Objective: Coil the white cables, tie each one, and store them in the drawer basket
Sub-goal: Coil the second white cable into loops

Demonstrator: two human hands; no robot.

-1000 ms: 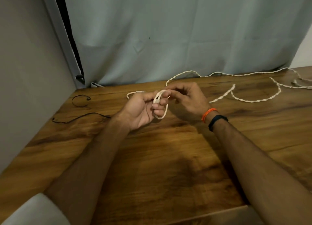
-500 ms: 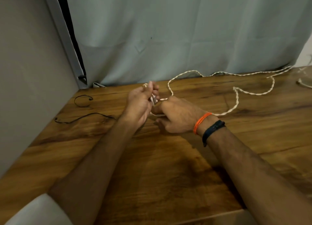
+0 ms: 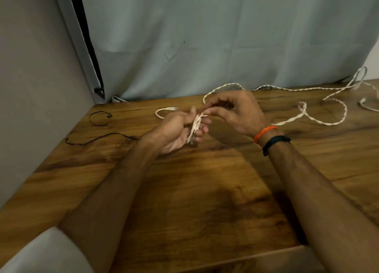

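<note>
**White cable bunched between two hands**

White twisted cable [image 3: 303,110] trails across the wooden table [image 3: 205,190] to the far right. Its coiled part [image 3: 194,128] sits in the left hand [image 3: 176,133], fingers curled round the bundle. The right hand [image 3: 238,112] pinches the strand at the coil's top between thumb and fingertips.
</note>
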